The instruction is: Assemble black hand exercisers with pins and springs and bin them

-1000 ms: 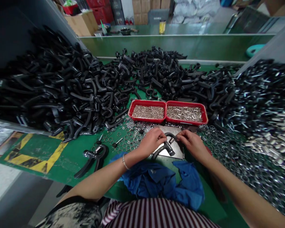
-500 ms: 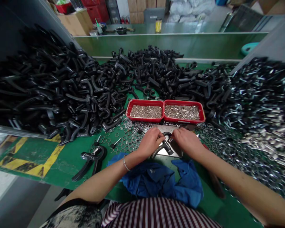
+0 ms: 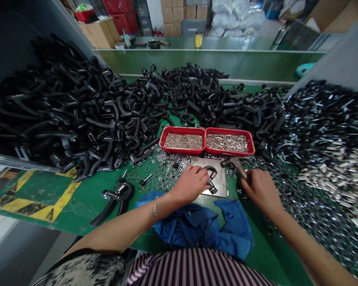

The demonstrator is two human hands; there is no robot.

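Note:
My right hand (image 3: 263,190) is wrapped round the handle of a hammer (image 3: 238,166), its head just over the right edge of a flat metal plate (image 3: 221,183). On that plate lies a black curved handle part (image 3: 211,188) with a hooked end. My left hand (image 3: 192,182) is closed over the part's left side, and the fingers hide some of it. A blue cloth (image 3: 197,226) lies crumpled below my left hand. To the left, an assembled black hand gripper with a spring (image 3: 118,200) rests on the green bench.
Two red trays (image 3: 205,151) of small metal pieces stand behind the plate. Black handle parts (image 3: 107,111) are heaped at left and back. Metal rings (image 3: 298,202) and silver sleeves (image 3: 334,167) cover the right side. Two bolts (image 3: 145,180) lie at left among rings.
My right hand has left the black part, moved right and taken hold of the hammer. The left hand stays at the part, its fingers now further over it.

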